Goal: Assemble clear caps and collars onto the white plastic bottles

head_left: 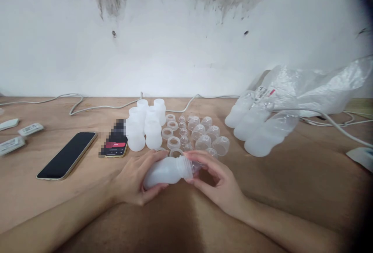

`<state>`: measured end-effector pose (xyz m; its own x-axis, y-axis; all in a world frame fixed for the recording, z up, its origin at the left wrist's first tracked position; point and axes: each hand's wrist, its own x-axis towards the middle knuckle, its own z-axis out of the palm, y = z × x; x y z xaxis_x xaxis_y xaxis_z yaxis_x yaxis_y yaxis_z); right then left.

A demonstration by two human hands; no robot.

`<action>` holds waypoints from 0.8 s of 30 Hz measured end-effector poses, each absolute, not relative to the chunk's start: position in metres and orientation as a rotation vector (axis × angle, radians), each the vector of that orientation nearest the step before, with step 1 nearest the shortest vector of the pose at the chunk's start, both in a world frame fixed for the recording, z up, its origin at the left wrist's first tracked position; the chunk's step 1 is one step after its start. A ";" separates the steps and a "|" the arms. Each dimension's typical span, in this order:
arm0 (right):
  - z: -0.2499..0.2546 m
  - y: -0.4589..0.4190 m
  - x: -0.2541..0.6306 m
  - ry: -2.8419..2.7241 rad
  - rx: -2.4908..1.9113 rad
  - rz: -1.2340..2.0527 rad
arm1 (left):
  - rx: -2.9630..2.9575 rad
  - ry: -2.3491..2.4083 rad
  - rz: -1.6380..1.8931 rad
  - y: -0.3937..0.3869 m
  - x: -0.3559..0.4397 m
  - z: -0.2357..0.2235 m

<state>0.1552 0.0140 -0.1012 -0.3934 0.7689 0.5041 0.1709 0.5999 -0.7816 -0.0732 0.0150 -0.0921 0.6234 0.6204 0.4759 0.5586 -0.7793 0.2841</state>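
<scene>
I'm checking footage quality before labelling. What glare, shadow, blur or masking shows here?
Head view: bright glints streak the plastic bag, and print on its label is too soft to read; head view: a soft shadow lies on the table below the held bottle; head view: pixelation hides part of the right-hand phone, and darkness fills the right edge.

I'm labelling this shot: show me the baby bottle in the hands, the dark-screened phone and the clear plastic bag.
Held baby bottle (164,170): head view, on its rounded body.
Dark-screened phone (67,155): head view, on its screen.
Clear plastic bag (310,89): head view, on its crinkled film.
</scene>
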 end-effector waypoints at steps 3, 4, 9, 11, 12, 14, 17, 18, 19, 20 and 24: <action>-0.099 0.016 0.158 -1.951 -0.732 0.756 | 2.723 0.991 0.911 0.015 -0.073 -0.093; -0.097 0.017 0.159 -1.966 -0.727 0.734 | 2.727 0.971 0.930 0.015 -0.073 -0.093; -0.089 0.022 0.163 -2.059 -0.686 0.579 | 2.654 0.895 0.994 0.019 -0.075 -0.092; -0.085 0.023 0.166 -2.120 -0.639 0.498 | 2.608 0.878 1.002 0.021 -0.076 -0.092; -0.083 0.024 0.167 -2.154 -0.612 0.456 | 2.578 0.867 1.001 0.022 -0.077 -0.092; -0.080 0.025 0.169 -2.215 -0.570 0.383 | 2.514 0.846 0.997 0.024 -0.078 -0.092; -0.079 0.026 0.170 -2.256 -0.569 0.350 | 2.457 0.843 0.990 0.025 -0.078 -0.093; -0.079 0.027 0.170 -2.256 -0.573 0.355 | 2.455 0.843 0.987 0.025 -0.078 -0.093; -0.079 0.028 0.170 -2.254 -0.571 0.362 | 2.460 0.843 0.984 0.025 -0.078 -0.093; -0.080 0.028 0.169 -2.249 -0.572 0.371 | 2.470 0.842 0.981 0.024 -0.078 -0.093; -0.080 0.028 0.167 -2.211 -0.602 0.429 | 2.547 0.832 1.004 0.024 -0.078 -0.094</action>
<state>0.1670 0.0281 -0.0795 -0.5767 0.5467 0.6070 0.2802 0.8304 -0.4817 -0.0778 0.0239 -0.0935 0.5926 0.6046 0.5322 0.4106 -0.7952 0.4461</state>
